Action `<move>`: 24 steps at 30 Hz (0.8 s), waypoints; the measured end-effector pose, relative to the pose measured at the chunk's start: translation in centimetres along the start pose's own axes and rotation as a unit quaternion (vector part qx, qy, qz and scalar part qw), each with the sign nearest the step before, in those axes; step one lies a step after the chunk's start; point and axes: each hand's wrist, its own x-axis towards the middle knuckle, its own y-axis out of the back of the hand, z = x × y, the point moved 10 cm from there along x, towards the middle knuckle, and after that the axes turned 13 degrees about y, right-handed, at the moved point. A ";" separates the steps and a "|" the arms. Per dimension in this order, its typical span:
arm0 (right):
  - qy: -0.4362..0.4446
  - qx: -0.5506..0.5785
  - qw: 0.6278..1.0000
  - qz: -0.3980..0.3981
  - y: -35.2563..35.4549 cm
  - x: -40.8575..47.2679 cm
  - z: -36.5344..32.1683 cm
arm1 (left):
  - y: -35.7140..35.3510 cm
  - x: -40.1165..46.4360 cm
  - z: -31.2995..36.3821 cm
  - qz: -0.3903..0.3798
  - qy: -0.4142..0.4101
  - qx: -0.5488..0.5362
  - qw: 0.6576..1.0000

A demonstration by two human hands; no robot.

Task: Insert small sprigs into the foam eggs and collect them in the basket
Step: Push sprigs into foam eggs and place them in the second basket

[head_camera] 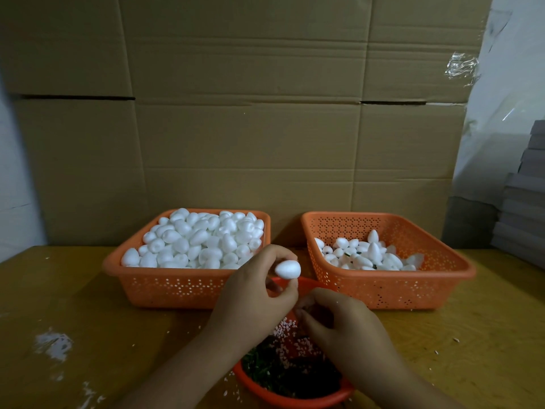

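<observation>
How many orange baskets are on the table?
2. The left basket is full of foam eggs; the right basket holds fewer. The red bowl isn't counted.

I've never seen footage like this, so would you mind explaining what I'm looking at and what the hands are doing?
There is no machine here: a camera worn on a person's head looks down at their two bare hands over a wooden table. The left hand pinches one white foam egg. The right hand reaches into a round orange bowl of dark green sprigs; whether it holds one is hidden. Behind stand two orange baskets: the left basket is heaped with plain eggs, and the right basket holds fewer eggs, apparently finished ones.
</observation>
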 end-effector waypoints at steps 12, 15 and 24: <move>0.008 -0.014 1.000 0.002 -0.1 0.1 0.2 | 0.4 0.1 0.2 0.009 -0.003 0.006 1.000; 0.007 -0.014 1.000 0.004 0.0 0.1 0.2 | 0.3 0.1 0.0 0.000 0.005 -0.005 1.000; 0.007 -0.008 1.000 0.006 0.0 0.0 0.1 | 0.2 0.0 0.4 0.001 -0.002 0.010 1.000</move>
